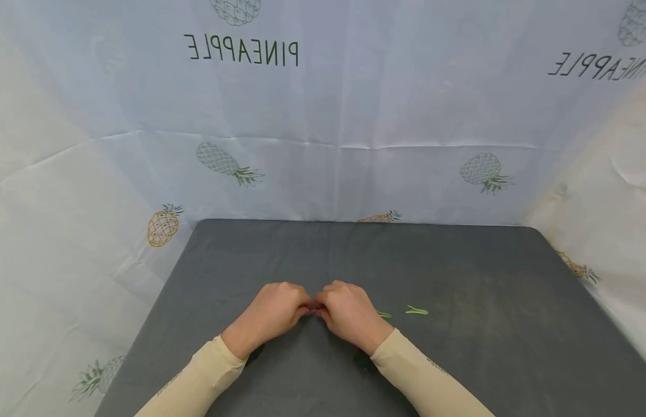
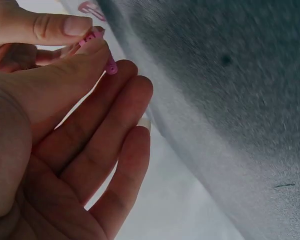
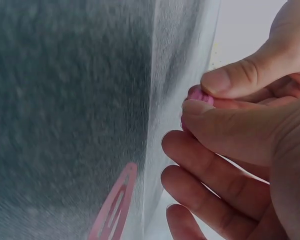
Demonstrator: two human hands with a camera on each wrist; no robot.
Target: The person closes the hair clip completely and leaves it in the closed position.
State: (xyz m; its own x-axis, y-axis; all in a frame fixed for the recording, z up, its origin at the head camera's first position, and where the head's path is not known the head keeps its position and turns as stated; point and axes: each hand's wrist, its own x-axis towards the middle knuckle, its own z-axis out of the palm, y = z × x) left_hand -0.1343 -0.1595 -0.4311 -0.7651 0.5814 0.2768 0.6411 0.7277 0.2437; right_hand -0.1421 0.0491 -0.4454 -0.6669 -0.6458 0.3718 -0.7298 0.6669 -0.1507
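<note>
Both hands meet over the middle of the dark table and pinch a small pink hair clip point(image 2: 111, 68) between thumbs and forefingers. Fingertips cover most of the clip; a rounded end with a small hole shows in the left wrist view. My left hand point(image 1: 279, 308) grips it from the left, its other fingers loosely bent in the left wrist view. From the other side my right hand point(image 1: 351, 313) pinches the same clip point(image 3: 202, 96), which looks ridged there. A pink snap hair clip point(image 3: 112, 210) lies on the table in the right wrist view.
Two thin green clips point(image 1: 416, 310) lie right of the right hand, one partly hidden by it. The dark grey table point(image 1: 458, 260) has rounded far corners. White curtains point(image 1: 354, 104) printed with pineapples hang behind and at both sides.
</note>
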